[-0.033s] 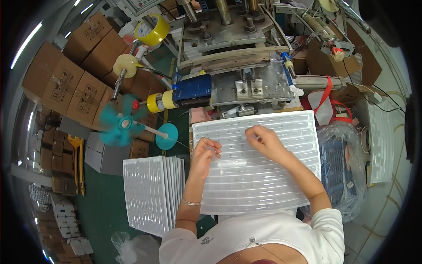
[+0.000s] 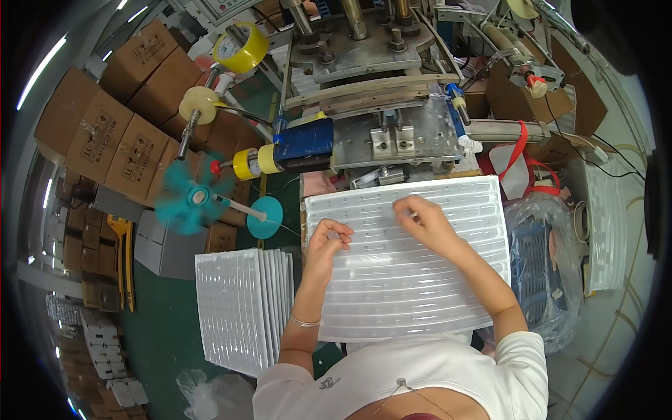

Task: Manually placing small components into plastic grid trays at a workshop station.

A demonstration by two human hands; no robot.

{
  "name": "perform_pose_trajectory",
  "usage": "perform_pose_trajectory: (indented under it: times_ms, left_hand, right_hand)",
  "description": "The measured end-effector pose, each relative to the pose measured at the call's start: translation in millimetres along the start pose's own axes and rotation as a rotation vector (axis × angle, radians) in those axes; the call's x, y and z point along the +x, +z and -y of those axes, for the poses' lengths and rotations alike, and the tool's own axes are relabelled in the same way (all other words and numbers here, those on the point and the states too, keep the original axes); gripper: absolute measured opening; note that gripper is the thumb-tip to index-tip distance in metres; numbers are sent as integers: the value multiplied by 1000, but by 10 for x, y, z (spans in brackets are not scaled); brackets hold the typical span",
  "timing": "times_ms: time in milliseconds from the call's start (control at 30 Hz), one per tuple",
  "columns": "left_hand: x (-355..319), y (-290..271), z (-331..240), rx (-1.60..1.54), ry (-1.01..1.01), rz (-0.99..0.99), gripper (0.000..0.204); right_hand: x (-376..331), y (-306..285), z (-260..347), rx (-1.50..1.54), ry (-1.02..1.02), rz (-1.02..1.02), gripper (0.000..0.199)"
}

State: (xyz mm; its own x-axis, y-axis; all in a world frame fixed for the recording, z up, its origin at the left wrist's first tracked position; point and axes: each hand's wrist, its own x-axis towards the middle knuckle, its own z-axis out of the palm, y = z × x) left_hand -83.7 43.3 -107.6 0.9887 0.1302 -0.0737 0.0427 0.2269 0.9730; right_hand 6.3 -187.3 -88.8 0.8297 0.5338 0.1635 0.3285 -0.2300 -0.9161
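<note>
Over the sheet's left edge, left hand (image 2: 323,246): fingers (image 2: 339,227) curled toward the thumb; whether they pinch anything, I cannot tell.
Toward the sheet's far edge, right hand (image 2: 427,222): fingertips bent and drawn close to the thumb; what may sit between them is too small to make out.
White ribbed sheet (image 2: 399,280): lies beneath both hands, its near edge just beside the white shirt (image 2: 420,367).
Metal press (image 2: 430,133): beyond the sheet's far edge.
Clear plastic bag (image 2: 563,308): just beside the right edge.
Stacked white sheets (image 2: 231,301): beyond the left edge, tilted upright.
Teal fan (image 2: 199,197): past the far left corner, blades blurred.
</note>
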Motion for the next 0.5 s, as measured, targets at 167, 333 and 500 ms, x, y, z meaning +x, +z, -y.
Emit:
perform_pose_trajectory:
  times_ms: [167, 333, 500]
  left_hand:
    - [90, 206, 19, 604, 178, -24, 25]
    - [277, 438, -116, 861, 292, -76, 32]
    - [787, 696, -386, 1084, 671, -240, 34]
  right_hand:
    - [58, -223, -10, 44, -7, -195, 25]
    - [95, -358, 22, 31, -30, -254, 27]
    - [130, -413, -33, 76, 26, -351, 27]
